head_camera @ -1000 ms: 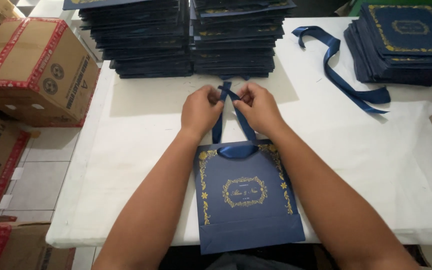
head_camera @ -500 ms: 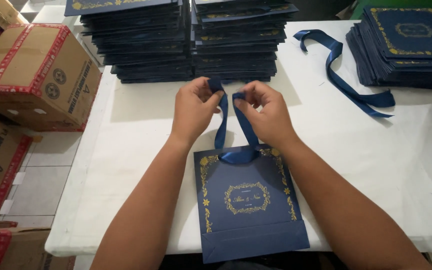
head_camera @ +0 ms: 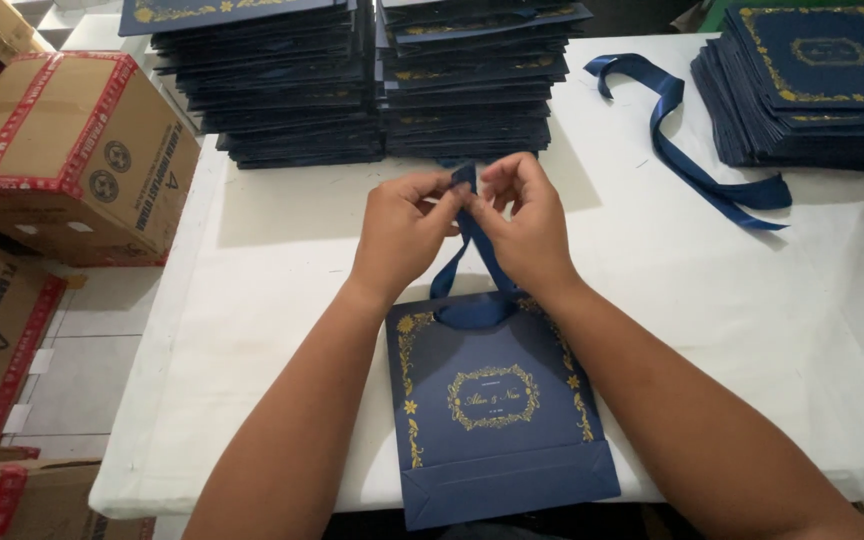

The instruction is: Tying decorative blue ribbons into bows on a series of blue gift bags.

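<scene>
the hands have drawn together since a moment ago, left hand (head_camera: pixel 402 225) and right hand (head_camera: pixel 524 220) pinched shut on the ribbon (head_camera: pixel 472 270) ends, which run straight up-frame from the bag (head_camera: pixel 497 420) on the counter (head_camera: pixel 282 300).

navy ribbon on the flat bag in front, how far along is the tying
Done: the navy satin ribbon is already threaded through the top of the flat navy paper bag with gold print. In hand: the left hand and right hand pinch its two ends together above the bag; no finished knot or bow shows. Left: a loose navy ribbon length lies on the white table, beside stacks of flat navy bags.
</scene>
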